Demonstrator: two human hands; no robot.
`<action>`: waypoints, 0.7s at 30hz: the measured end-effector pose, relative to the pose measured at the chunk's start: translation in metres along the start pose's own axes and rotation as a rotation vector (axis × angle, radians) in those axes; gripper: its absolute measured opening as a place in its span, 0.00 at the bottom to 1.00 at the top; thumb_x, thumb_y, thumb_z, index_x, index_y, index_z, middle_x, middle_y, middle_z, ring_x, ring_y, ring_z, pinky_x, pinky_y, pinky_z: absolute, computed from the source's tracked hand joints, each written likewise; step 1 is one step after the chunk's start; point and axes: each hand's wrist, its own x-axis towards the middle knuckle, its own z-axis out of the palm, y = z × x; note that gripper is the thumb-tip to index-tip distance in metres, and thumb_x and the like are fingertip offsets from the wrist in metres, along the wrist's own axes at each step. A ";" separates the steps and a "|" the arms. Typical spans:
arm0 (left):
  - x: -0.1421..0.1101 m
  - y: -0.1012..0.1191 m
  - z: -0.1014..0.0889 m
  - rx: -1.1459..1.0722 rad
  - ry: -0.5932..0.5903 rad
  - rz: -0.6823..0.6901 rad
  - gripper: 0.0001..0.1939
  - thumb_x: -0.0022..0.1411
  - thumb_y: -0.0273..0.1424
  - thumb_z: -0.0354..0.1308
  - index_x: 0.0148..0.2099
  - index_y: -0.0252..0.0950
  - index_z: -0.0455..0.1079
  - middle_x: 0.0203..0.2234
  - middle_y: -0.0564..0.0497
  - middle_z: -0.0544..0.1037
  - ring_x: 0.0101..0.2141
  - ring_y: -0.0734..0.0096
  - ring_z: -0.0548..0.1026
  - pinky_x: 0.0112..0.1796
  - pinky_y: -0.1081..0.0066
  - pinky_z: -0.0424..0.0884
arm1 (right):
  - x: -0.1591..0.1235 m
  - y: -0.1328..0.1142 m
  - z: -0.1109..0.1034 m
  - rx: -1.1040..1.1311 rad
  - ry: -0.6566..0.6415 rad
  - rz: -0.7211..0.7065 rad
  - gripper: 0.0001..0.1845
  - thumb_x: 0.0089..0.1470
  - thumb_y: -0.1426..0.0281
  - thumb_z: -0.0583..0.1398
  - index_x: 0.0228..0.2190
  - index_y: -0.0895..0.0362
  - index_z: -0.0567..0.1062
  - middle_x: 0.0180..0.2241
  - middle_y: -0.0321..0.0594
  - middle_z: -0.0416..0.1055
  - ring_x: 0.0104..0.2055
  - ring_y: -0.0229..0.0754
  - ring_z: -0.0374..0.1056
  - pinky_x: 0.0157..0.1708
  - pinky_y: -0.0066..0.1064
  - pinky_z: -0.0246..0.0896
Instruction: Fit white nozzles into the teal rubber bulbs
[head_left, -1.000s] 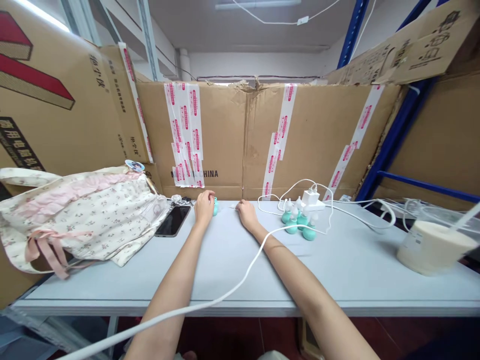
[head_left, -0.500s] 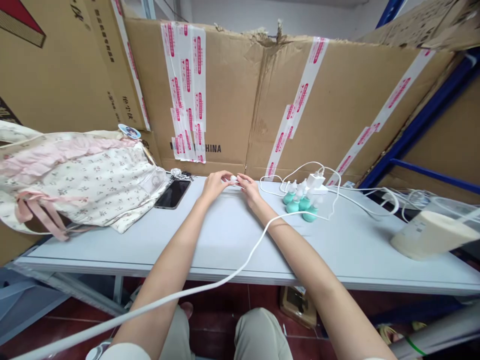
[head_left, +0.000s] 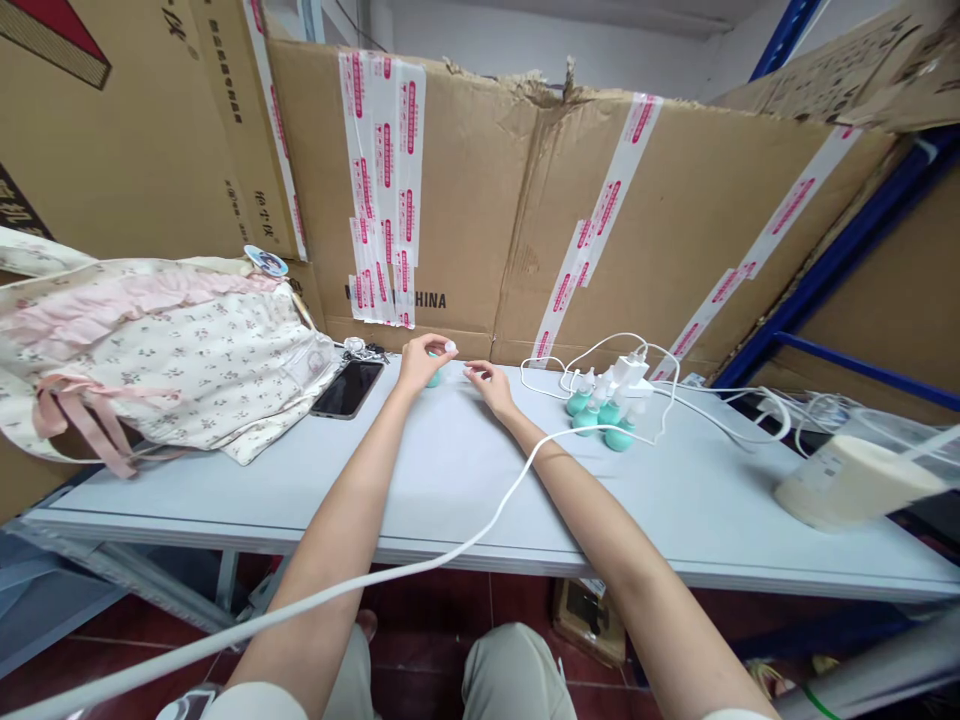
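My left hand [head_left: 421,362] reaches to the far edge of the light grey table [head_left: 480,490] and is closed around a small teal bulb-shaped item [head_left: 434,377], mostly hidden under the fingers. My right hand [head_left: 487,384] rests beside it, a little to the right, fingers curled in a pinch on something too small to make out. A cluster of several teal items with white tips [head_left: 601,412] stands to the right of my right hand, next to a white charger plug [head_left: 628,372] with looping white cables.
A floral fabric bag [head_left: 150,355] lies at the table's left with a black phone [head_left: 348,388] and keys beside it. A cream cylindrical device [head_left: 851,480] sits at the right. Taped cardboard walls [head_left: 525,210] close off the back. A white cable [head_left: 420,570] crosses my arms.
My hands, which had met at the fingertips half a second ago, have separated slightly. The left is back over the teal item. The camera view shifted a little.
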 end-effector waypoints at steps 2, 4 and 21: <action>-0.003 0.000 0.006 -0.040 -0.097 0.005 0.11 0.45 0.29 0.64 0.34 0.32 0.73 0.30 0.47 0.79 0.30 0.69 0.76 0.36 0.69 0.71 | -0.001 -0.006 0.001 0.208 -0.075 0.111 0.19 0.49 0.56 0.58 0.37 0.56 0.76 0.34 0.40 0.74 0.29 0.36 0.63 0.29 0.27 0.56; -0.007 -0.001 0.014 -0.044 -0.183 0.041 0.10 0.45 0.28 0.64 0.34 0.32 0.73 0.30 0.48 0.79 0.32 0.69 0.76 0.37 0.69 0.71 | -0.003 -0.010 0.000 0.340 -0.085 0.216 0.21 0.45 0.54 0.60 0.36 0.56 0.76 0.33 0.39 0.74 0.28 0.34 0.63 0.24 0.25 0.51; -0.015 -0.004 0.033 0.126 -0.159 0.210 0.08 0.49 0.34 0.64 0.35 0.39 0.74 0.38 0.50 0.78 0.42 0.65 0.72 0.48 0.63 0.64 | 0.006 -0.016 -0.028 0.503 -0.050 0.300 0.17 0.31 0.63 0.70 0.27 0.57 0.77 0.29 0.38 0.75 0.28 0.35 0.68 0.30 0.28 0.62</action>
